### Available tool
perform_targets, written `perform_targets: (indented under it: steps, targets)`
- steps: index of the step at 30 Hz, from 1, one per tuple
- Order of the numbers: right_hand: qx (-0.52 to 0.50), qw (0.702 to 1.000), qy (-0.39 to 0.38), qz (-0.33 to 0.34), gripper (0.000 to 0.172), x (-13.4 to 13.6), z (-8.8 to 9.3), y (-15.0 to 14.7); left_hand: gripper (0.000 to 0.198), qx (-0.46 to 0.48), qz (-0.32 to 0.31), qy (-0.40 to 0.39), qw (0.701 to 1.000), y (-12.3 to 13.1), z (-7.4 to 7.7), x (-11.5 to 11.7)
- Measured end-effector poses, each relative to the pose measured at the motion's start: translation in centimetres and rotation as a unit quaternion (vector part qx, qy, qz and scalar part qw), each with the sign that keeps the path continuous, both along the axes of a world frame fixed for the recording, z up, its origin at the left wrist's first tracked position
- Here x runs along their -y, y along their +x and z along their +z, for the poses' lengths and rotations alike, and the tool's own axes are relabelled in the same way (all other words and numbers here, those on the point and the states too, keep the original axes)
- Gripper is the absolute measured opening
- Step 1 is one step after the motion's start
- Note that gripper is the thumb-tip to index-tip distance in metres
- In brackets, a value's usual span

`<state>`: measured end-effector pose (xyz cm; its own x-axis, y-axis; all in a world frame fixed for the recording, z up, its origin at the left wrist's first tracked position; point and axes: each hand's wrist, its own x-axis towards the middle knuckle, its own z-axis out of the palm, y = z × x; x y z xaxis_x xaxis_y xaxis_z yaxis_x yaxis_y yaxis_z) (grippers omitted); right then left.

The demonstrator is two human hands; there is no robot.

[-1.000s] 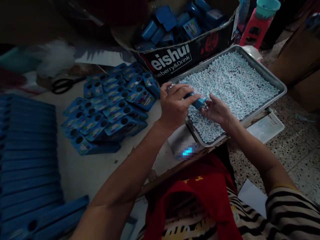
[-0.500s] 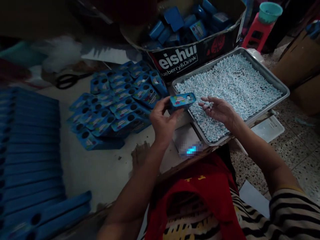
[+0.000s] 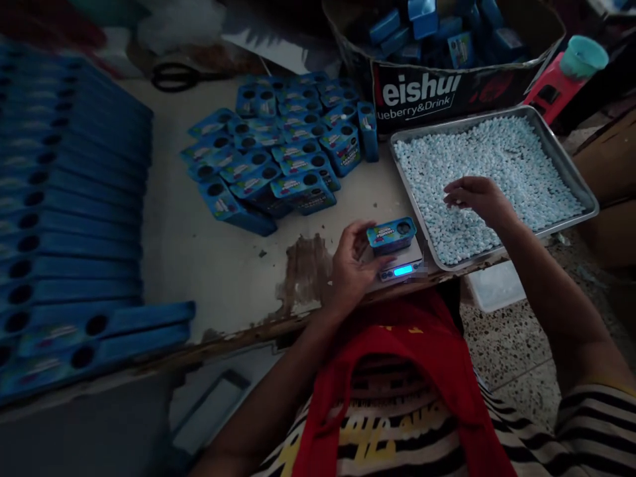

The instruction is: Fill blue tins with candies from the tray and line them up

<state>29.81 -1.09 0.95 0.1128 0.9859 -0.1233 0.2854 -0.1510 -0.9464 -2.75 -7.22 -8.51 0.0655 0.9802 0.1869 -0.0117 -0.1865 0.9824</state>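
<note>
Head view: right of centre, holding a blue box [image 3: 390, 235] by its left end in the left grip [image 3: 354, 262] at the lit scale [image 3: 402, 270], apparently mid-weighing; at right, with the right grip [image 3: 483, 197] curled over a tray [image 3: 408, 189] of pellets [image 3: 501, 142], unable to tell whether pinching any; at centre left, more boxes [image 3: 304, 187], no telling done from left

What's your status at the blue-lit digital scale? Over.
Left hand holding small blue rectangular box at the scale. Right hand over pale blue pellets. Silvery metal tray's rim between the hands.
</note>
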Motion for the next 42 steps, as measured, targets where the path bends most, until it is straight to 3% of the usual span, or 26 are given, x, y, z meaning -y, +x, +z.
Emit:
perform_targets:
  steps: [3, 7, 13, 19, 31, 36, 38, 40, 42]
  targets:
    - [0.061, 0.997, 0.047, -0.021, 0.009, 0.3, 0.6, 0.9, 0.078, -0.040, 0.015, 0.043, 0.998, -2.2, 0.6, 0.0]
    - [0.089, 0.993, 0.076, -0.027, 0.009, 0.7, 1.3, 2.2, 0.070, -0.077, 0.069, 0.023, 0.994, -6.4, 1.3, 0.9]
    - [-0.010, 1.000, -0.019, -0.023, 0.028, 1.1, 1.7, 1.8, 0.045, -0.090, 0.128, -0.005, 0.988, -9.6, 2.0, 2.5]
    - [-0.037, 0.998, -0.048, 0.009, 0.037, 1.8, 3.7, -1.0, 0.037, -0.085, 0.119, 0.024, 0.989, -8.4, 2.7, 2.4]
    - [0.080, 0.990, 0.000, 0.112, 0.013, 4.0, 7.7, -5.7, 0.052, -0.142, 0.087, 0.073, 0.983, -6.2, 2.7, 2.0]
    - [0.189, 0.974, 0.052, 0.117, 0.005, 3.2, 7.4, -3.7, 0.072, -0.158, 0.082, 0.072, 0.981, -4.8, 2.7, 1.6]
    - [0.243, 0.959, 0.087, 0.118, 0.010, 2.9, 6.6, -2.8, 0.077, -0.166, 0.074, 0.065, 0.981, -3.5, 2.2, 1.2]
    - [0.248, 0.956, 0.112, 0.110, 0.019, 2.8, 5.5, -2.4, 0.072, -0.173, 0.042, 0.062, 0.982, -2.1, 1.7, 0.5]
    - [0.176, 0.975, 0.104, 0.083, 0.025, 2.9, 3.9, -2.8, 0.056, -0.180, -0.013, 0.062, 0.982, -0.8, 1.9, -0.7]
